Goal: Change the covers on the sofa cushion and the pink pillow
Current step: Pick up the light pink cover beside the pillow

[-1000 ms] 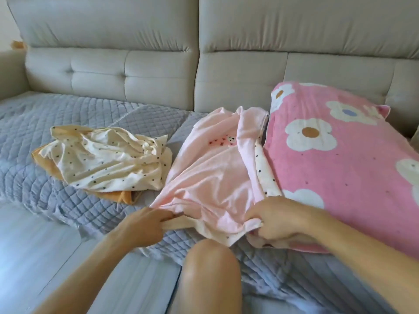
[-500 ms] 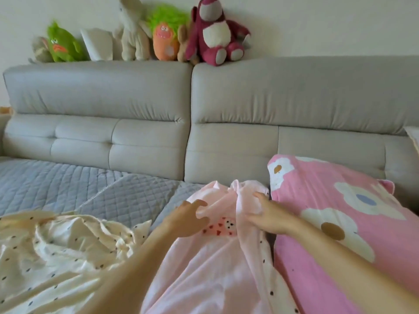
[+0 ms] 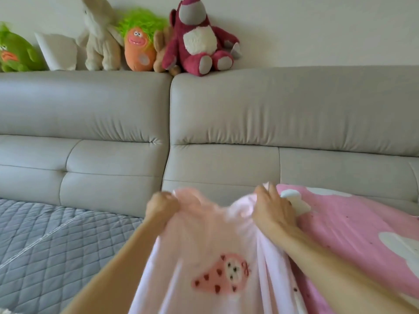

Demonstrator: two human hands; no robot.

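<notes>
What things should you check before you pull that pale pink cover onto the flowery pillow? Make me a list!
1. Left hand grips the pale pink cover at its top edge: ok.
2. Right hand grips the same edge: ok.
3. Cover spread out between the hands: ok.
4. Which way the cover's opening faces: cannot tell, the cloth is blurred.
5. Pink pillow lies close on the right: ok.
6. Pink pillow's old flowered cover off: not ok, it is on.
</notes>
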